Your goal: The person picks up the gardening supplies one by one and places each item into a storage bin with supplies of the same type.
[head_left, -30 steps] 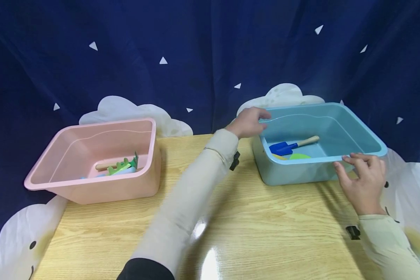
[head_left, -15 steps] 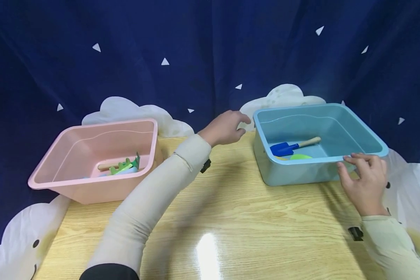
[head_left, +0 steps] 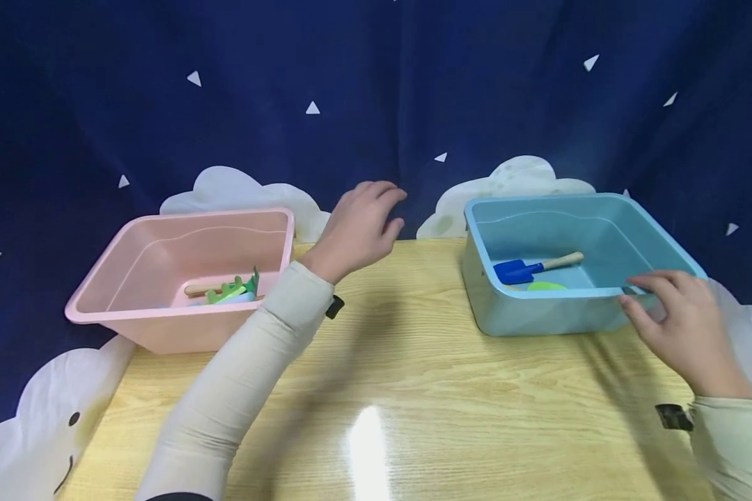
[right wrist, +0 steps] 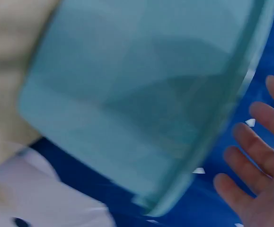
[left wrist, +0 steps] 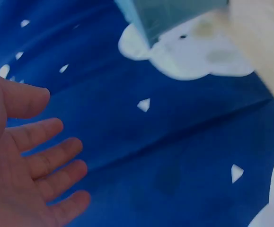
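In the head view my left hand hangs in the air between the two tubs, fingers loosely bent, holding nothing; the left wrist view shows its palm bare. My right hand is at the front right corner of the blue tub, fingers spread. A gap shows between those fingers and the rim in the right wrist view. Inside the blue tub lie a toy shovel with a blue blade and wooden handle, and a light green piece. The pink tub holds a green toy rake and other pieces, partly hidden.
Both tubs stand on a wooden table, pink at left, blue at right. A dark blue curtain with white triangles and clouds hangs behind. A black wrist strap piece shows below the right hand.
My left hand has moved left, away from the blue tub's left rim. My right hand has come slightly off the front rim, to the right. The view has shifted a little.
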A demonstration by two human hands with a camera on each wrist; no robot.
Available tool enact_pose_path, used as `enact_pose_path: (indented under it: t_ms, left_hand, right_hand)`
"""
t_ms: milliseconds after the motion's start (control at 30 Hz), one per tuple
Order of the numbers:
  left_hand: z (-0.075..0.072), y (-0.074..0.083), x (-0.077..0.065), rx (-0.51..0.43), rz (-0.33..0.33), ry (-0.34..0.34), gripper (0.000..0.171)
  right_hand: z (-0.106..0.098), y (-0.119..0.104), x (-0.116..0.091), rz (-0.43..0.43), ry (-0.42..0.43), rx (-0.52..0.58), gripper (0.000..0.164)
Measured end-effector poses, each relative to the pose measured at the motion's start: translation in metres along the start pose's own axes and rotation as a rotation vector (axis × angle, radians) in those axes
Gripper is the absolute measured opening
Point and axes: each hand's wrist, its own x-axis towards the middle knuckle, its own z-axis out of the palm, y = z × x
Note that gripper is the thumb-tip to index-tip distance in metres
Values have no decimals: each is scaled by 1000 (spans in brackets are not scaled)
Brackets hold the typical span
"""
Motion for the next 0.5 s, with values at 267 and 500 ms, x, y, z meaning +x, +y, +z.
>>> enact_pose_path:
  t_ms: [267, 500]
  left_hand:
    - [-24, -14, -48, 68, -130, 129, 47]
    - [-21, -22, -86, 152, -181, 192, 52]
  right_hand:
    - [-19, -27, 30, -75, -59, -52, 37]
    - [-21, -70, 59, -190, -67, -11, 64]
